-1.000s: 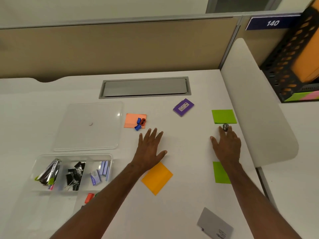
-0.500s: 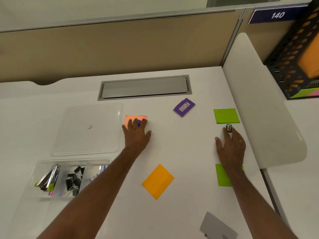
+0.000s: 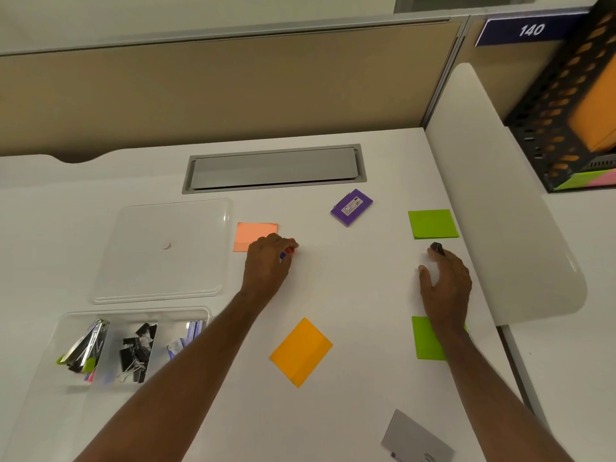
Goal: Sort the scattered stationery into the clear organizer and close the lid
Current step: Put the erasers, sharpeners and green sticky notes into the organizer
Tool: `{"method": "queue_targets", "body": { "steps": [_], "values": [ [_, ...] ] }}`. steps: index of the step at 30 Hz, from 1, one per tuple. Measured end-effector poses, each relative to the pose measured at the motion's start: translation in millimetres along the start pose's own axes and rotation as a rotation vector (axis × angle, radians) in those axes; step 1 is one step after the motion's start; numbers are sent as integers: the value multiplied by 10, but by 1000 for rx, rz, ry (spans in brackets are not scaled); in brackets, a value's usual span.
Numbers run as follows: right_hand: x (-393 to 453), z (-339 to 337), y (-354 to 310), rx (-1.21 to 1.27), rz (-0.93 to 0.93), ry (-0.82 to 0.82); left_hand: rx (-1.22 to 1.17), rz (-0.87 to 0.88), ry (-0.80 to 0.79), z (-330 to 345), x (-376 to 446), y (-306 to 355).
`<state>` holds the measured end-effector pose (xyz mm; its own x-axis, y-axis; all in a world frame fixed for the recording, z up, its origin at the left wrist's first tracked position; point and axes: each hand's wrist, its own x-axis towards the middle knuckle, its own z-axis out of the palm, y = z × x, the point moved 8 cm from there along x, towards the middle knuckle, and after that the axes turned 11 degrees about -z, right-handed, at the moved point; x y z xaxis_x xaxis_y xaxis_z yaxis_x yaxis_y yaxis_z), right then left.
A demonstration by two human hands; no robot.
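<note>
A: How is the left hand (image 3: pixel 269 261) configured?

B: Its fingers are curled around small red and blue clips (image 3: pixel 288 251) at the near right corner of the orange-pink note pad (image 3: pixel 250 235). The clips are partly hidden by the fingers.

A: And the right hand (image 3: pixel 445 281)?

B: It is spread loosely on the white desk (image 3: pixel 350 295). A small black clip (image 3: pixel 437 248) is touched by one fingertip, just near of the far green note pad (image 3: pixel 432 224). Whether the clip is pinched cannot be told.

A: Where is the clear organizer (image 3: pixel 133 345) located?

B: It is placed at the near left of the desk, uncovered. Staplers, black binder clips and purple boxes are held in separate compartments. Its lid (image 3: pixel 160 251) is laid flat just beyond it.

A: What is scattered elsewhere?

B: A purple box (image 3: pixel 351 207) is positioned far centre, a yellow-orange note pad (image 3: pixel 301 351) near centre, and a second green note pad (image 3: pixel 426 338) is partly covered by the right forearm.
</note>
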<state>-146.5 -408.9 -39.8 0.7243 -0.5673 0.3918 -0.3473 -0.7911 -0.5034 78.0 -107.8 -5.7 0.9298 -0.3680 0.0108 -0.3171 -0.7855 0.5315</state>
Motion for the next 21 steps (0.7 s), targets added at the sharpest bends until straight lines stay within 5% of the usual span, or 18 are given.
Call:
{"method": "queue_targets", "body": {
  "steps": [5, 10, 15, 21],
  "values": [
    [67, -102, -65, 277, 94, 172, -385, -128, 34, -310, -34, -59],
    [288, 113, -367, 576, 265, 187, -522, -206, 131, -554, -232, -209],
    [506, 743, -1164, 744, 192, -200, -550, -200, 155, -669, -456, -328],
    [409, 1569, -2020, 347, -19, -736, -578, -230, 149, -734, -689, -460]
  ]
}}
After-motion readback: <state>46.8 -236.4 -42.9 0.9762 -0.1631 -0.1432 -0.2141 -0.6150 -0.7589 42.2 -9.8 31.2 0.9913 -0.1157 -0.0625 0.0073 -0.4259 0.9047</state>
